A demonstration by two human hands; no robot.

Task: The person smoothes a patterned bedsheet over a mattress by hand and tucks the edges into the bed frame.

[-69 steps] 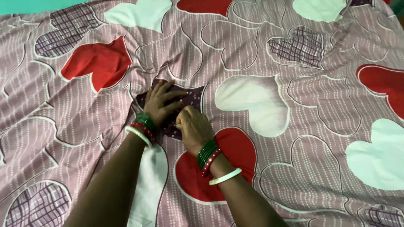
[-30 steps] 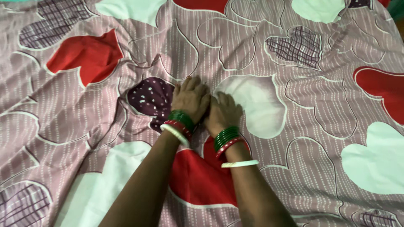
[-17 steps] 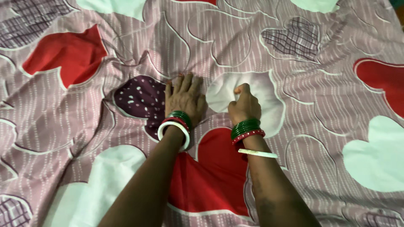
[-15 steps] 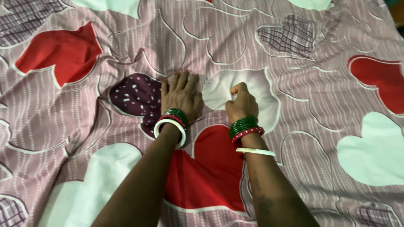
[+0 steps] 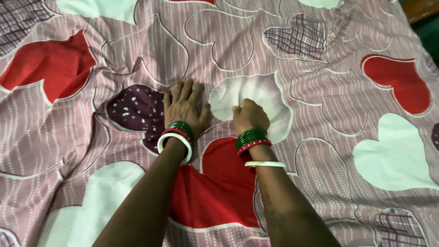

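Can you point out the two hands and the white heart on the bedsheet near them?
left hand (image 5: pixel 184 107), head view, back of the flat hand
right hand (image 5: pixel 249 116), head view, knuckles of the closed fist
white heart (image 5: pixel 270 93), head view, its bare upper half

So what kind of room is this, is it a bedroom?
Probably a bedroom, on a bed. A pink bedsheet printed with big hearts fills the view, wrinkled as over a soft mattress. The left hand presses flat on it and the right hand is curled on it.

A bed (image 5: pixel 411 13) carries a heart-patterned sheet (image 5: pixel 320 114).
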